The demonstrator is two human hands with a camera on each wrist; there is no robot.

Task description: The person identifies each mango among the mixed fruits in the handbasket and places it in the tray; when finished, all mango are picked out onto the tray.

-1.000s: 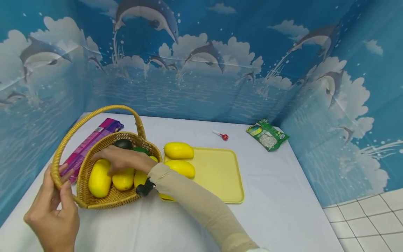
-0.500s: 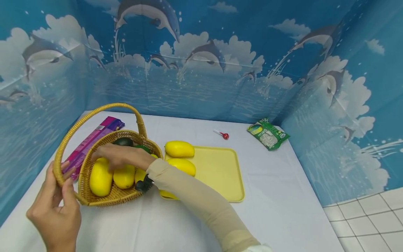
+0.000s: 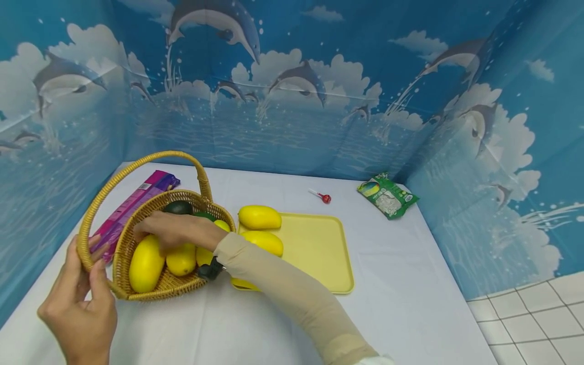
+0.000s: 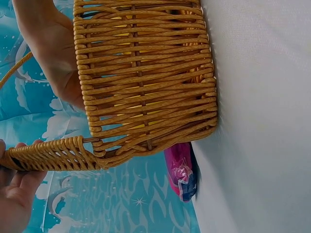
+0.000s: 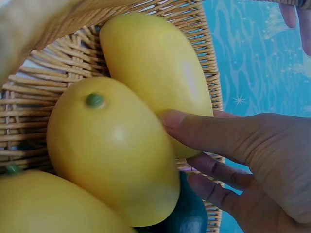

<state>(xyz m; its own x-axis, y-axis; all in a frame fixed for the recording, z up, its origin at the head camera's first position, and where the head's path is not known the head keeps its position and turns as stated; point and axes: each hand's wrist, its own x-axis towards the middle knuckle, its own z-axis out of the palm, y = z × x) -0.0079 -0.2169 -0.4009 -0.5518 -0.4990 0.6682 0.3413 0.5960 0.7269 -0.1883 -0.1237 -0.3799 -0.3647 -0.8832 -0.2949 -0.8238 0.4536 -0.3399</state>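
Note:
My left hand [image 3: 79, 306] grips the handle [image 3: 93, 208] of a wicker basket [image 3: 166, 292] by its near left part; in the left wrist view the fingers wrap the handle's lower end. Inside the basket, my right hand [image 3: 171, 228] holds the end of the leftmost yellow mango [image 3: 147, 264]. The right wrist view shows the thumb on this mango [image 5: 158, 63], with fingers curled behind it. Beside it lie another mango [image 5: 114, 150] and a third [image 5: 39, 206], both with green stem ends. A dark green avocado-like fruit [image 3: 178, 207] rests at the back.
Touching the basket's right side is a yellow tray [image 3: 315, 253], with mangoes [image 3: 259, 217] along its left edge. A purple packet [image 3: 137, 203] lies behind the basket. Farther right are a red lollipop [image 3: 325, 198] and a green snack bag [image 3: 388, 195]. Dolphin-printed curtains surround the table.
The leftmost mango has tilted and shifted slightly toward the near side under my right hand. My left hand stays on the handle, and the basket has barely moved.

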